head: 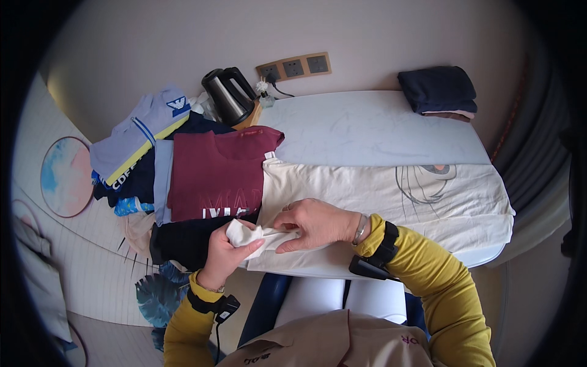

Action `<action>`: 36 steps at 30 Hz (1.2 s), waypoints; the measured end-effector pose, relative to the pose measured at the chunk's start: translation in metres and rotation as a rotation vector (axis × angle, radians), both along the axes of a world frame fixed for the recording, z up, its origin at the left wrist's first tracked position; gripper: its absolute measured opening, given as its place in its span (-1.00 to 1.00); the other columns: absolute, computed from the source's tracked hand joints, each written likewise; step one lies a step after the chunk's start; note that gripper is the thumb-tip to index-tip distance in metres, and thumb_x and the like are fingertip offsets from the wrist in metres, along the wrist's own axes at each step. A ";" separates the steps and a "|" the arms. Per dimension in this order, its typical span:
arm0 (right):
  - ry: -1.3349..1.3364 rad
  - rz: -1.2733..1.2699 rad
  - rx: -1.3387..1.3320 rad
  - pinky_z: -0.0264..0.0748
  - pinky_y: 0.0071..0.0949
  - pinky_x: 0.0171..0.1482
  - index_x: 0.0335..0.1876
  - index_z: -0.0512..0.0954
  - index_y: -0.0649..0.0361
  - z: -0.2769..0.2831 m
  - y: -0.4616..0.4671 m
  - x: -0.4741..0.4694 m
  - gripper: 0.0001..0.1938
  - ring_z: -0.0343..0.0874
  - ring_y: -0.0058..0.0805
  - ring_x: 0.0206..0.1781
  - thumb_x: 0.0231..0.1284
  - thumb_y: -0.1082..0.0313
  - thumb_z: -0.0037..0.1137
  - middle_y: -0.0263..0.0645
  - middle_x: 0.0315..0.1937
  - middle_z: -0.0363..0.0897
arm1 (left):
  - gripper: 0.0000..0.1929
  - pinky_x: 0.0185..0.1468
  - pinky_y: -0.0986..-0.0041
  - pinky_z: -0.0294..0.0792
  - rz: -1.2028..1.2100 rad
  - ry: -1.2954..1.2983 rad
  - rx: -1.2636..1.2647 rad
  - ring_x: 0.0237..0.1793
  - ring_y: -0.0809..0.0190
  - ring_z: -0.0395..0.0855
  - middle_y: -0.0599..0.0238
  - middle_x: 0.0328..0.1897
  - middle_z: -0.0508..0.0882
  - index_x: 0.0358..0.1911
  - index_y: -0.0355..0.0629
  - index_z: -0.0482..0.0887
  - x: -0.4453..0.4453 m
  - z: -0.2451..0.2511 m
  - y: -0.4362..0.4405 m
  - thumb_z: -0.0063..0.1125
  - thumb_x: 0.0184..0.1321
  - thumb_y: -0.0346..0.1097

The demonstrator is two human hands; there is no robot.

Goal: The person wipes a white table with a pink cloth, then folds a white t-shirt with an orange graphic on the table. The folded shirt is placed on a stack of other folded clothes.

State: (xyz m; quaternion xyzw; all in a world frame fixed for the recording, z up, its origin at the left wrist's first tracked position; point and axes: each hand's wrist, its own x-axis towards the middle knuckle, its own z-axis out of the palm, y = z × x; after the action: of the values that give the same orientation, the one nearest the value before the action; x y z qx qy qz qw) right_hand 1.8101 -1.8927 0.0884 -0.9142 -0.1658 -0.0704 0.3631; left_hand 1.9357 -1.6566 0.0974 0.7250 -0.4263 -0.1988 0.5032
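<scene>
A cream T-shirt (348, 188) with a printed cartoon face lies lengthwise along the near part of the table, its neck end to the left. My left hand (231, 250) grips a bunched part of the white cloth at the shirt's near left edge, thumb on top. Just right of it, my right hand (312, 225) bends over the same cloth, fingertips on or close to it; whether it pinches the fabric cannot be told. A maroon T-shirt (215, 174) with printed letters lies folded to the left, touching the cream shirt.
Clothes are piled at the left, with a lavender garment (133, 128) on top. Behind stand a steel electric kettle (231, 98) and a small glass bottle (266, 100) near wall sockets (293, 68). Folded dark clothes (438, 89) sit at the marble-patterned table's (367, 124) back right.
</scene>
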 end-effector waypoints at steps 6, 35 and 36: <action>-0.393 -0.073 -0.114 0.64 -0.14 -0.07 -0.19 0.63 0.24 -0.022 0.032 -0.010 -0.75 0.69 -0.04 -0.13 0.14 0.24 0.33 -0.10 -0.26 0.64 | -0.73 0.04 0.55 0.55 0.033 0.315 -0.200 -0.07 0.41 0.73 0.27 -0.06 0.81 0.05 -0.33 0.71 -0.017 0.006 0.009 0.35 0.28 -0.54; -0.368 -0.142 0.113 0.63 -0.22 -0.21 -0.19 0.56 0.25 -0.027 0.086 -0.089 -0.86 0.67 -0.12 -0.30 0.26 0.41 0.28 -0.13 -0.35 0.64 | -0.97 0.18 0.29 0.50 0.010 0.075 -0.442 -0.19 0.29 0.69 0.25 -0.26 0.59 -0.36 -0.31 0.63 -0.021 -0.037 0.050 0.15 0.23 -0.55; -0.348 -0.137 0.115 0.63 -0.22 -0.20 -0.18 0.56 0.25 -0.027 0.086 -0.088 -0.86 0.67 -0.11 -0.30 0.26 0.40 0.29 -0.12 -0.34 0.65 | -0.96 0.13 0.35 0.52 0.023 0.109 -0.418 -0.19 0.31 0.69 0.26 -0.26 0.59 -0.34 -0.32 0.63 -0.021 -0.038 0.051 0.15 0.26 -0.53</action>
State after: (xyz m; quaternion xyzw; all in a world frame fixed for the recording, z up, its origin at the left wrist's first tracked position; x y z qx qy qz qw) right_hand 1.7218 -1.8065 0.0619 -0.8751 -0.1591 -0.2612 0.3750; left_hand 1.9147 -1.6060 0.0589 0.5979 -0.4219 -0.1394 0.6671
